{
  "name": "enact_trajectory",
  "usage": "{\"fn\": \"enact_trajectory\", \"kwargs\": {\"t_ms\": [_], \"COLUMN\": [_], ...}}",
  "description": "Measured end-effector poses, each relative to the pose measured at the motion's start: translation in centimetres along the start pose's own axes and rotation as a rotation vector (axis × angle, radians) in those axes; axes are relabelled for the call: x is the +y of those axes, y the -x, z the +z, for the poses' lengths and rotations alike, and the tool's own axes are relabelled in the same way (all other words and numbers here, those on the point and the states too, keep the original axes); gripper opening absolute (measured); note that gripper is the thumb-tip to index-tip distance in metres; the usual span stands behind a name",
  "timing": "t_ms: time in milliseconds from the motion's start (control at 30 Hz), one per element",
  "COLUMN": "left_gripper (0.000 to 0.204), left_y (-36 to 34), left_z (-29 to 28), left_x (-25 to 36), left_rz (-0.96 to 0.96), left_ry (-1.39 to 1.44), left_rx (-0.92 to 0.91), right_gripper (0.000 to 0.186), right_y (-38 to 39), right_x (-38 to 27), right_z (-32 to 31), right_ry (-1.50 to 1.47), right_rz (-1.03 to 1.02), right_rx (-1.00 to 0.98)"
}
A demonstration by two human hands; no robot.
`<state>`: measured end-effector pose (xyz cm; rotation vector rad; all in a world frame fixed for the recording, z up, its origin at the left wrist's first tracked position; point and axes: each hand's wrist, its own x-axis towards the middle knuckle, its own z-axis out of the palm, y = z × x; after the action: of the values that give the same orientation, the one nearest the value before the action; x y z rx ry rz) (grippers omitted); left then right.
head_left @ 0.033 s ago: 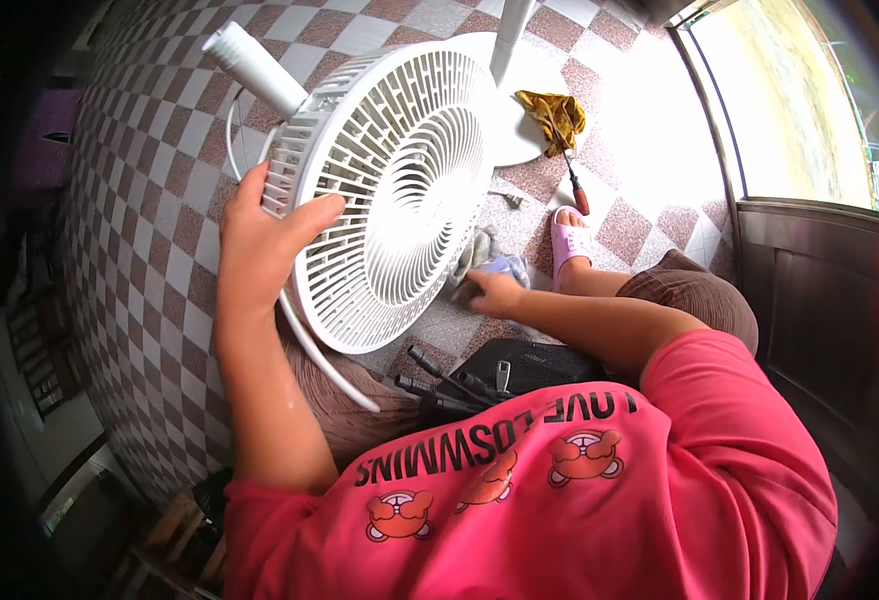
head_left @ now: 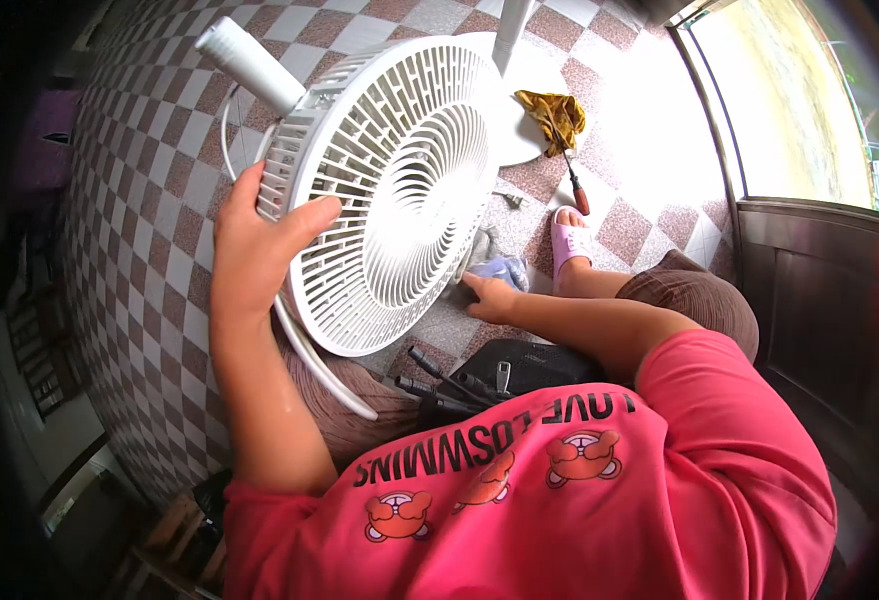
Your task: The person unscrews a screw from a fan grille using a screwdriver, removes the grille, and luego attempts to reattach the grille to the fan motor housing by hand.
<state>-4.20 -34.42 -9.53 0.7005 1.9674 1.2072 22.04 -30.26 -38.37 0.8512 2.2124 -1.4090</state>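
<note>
A white fan head (head_left: 425, 190) with a slotted round grille is tilted up before me. My left hand (head_left: 260, 240) is closed around its left rim, thumb over the grille front and fingers behind. By the lower right rim, my right hand (head_left: 495, 298) is closed at a grey-blue cloth (head_left: 505, 270), its index finger reaching to the grille edge. Part of the cloth and some of the fingertips are hidden behind the fan. A white tube (head_left: 250, 65) sticks out at the fan's upper left, and a white cable (head_left: 320, 370) hangs below.
A white round base (head_left: 520, 135) with a pole (head_left: 513, 35) stands beyond the fan. A yellow-brown cloth (head_left: 555, 112) and a red-handled screwdriver (head_left: 579, 195) lie near my pink sandal (head_left: 567, 240). A black bag (head_left: 530, 365) is against me. A dark wooden panel (head_left: 820, 280) stands right.
The fan head and my left hand have shifted slightly left. The cloth by my right hand has moved a little, with less of it showing left of the fingers.
</note>
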Motion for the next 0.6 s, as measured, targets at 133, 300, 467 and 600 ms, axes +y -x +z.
{"fn": "enact_trajectory", "kwargs": {"t_ms": [133,300,467,600], "left_gripper": [0.065,0.062,0.072,0.076], "left_y": [1.0,0.3,-0.5,-0.7], "left_z": [0.3,0.9,1.0,0.4], "left_x": [1.4,0.9,-0.5,-1.4], "left_rz": [0.121,0.107,0.006,-0.018], "left_ry": [-0.032,0.067,-0.006,-0.080], "left_rx": [-0.011,-0.100,-0.037,-0.077], "right_gripper": [0.078,0.079,0.046,0.049], "right_y": [-2.0,-2.8,-2.6,-2.1], "right_x": [1.6,5.1,8.7,8.6], "right_z": [-0.4,-2.4,-1.5,-2.9], "right_ry": [-0.069,-0.263,-0.128,0.040], "right_rz": [-0.091,0.137,0.098,0.176], "right_rx": [0.034,-0.244,0.085,0.025]}}
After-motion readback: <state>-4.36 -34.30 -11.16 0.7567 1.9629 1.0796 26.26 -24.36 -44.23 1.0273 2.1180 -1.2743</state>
